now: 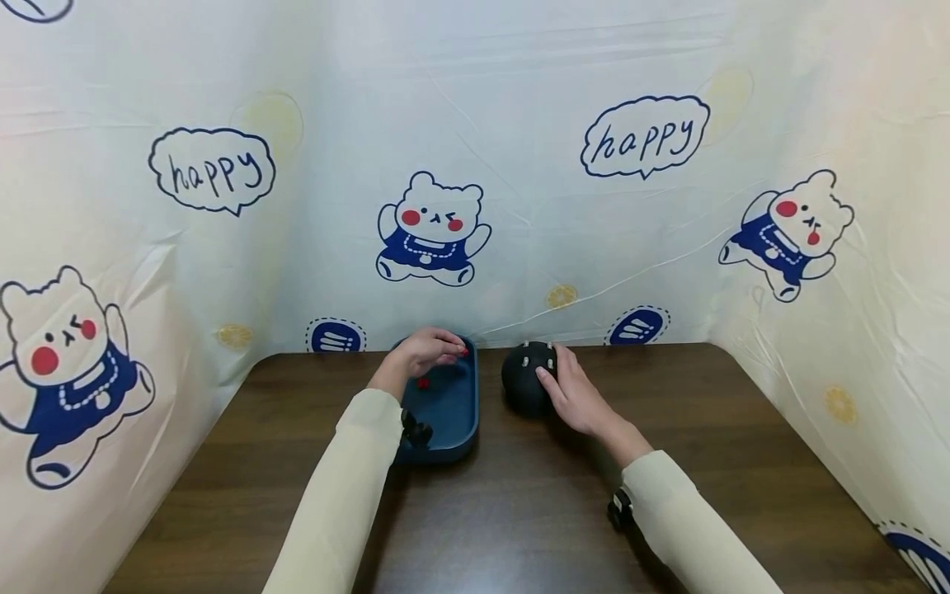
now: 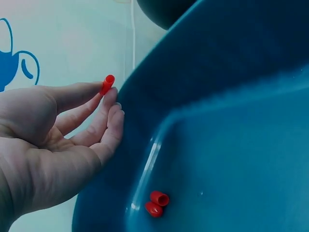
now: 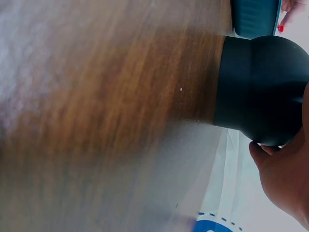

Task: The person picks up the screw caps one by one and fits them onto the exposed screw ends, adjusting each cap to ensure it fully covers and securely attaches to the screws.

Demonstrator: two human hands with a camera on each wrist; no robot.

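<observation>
A small red hollow cap [image 2: 107,85] is pinched between the thumb and fingertips of my left hand [image 1: 421,353], over the far part of the blue tray [image 1: 454,419]. Two more red caps [image 2: 156,203] lie together on the tray floor below that hand. To the tray's right, a black rounded dome [image 1: 523,386] with several pale metallic prongs on top stands on a straight-sided base. My right hand [image 1: 582,398] holds the dome from its right side, thumb on the near face; the other fingers are largely hidden behind it in the head view.
The brown wooden table [image 1: 542,520] carries the tray and dome near its back edge. Behind it hangs a pale printed curtain [image 1: 534,223] with bears and lettering, which also closes off both sides. A dark wrist device [image 1: 417,431] on the left arm overlaps the tray.
</observation>
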